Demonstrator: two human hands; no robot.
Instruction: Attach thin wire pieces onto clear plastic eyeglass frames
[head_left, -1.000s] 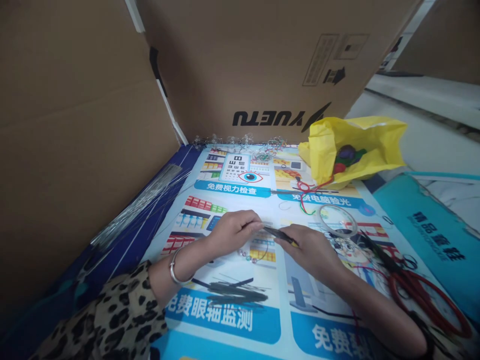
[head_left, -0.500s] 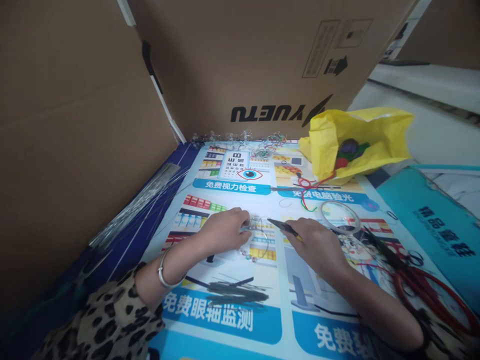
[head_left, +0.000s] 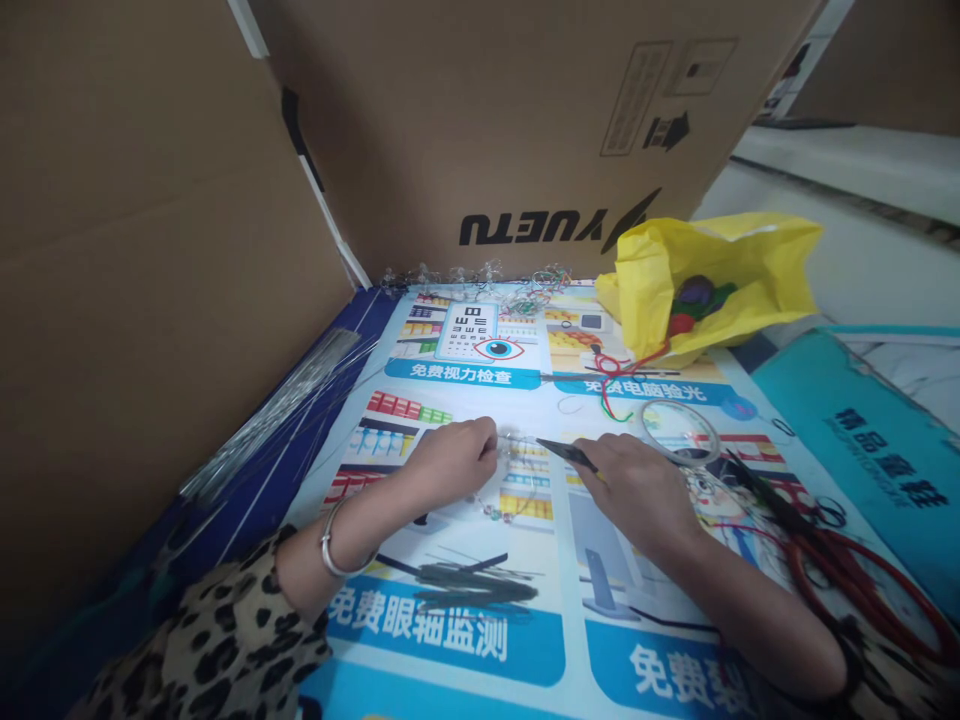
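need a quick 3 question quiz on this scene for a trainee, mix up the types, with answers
1. Multiple choice: which holds the dark pointed tool?
a) left hand
b) right hand
c) neither hand

2. True or false: the red-handled scissors lie inside the yellow bag.

3. Fill in: the silver bangle is on the ____ wrist.

Key:
1. b
2. False; the red-handled scissors lie outside it, beyond the right forearm
3. left
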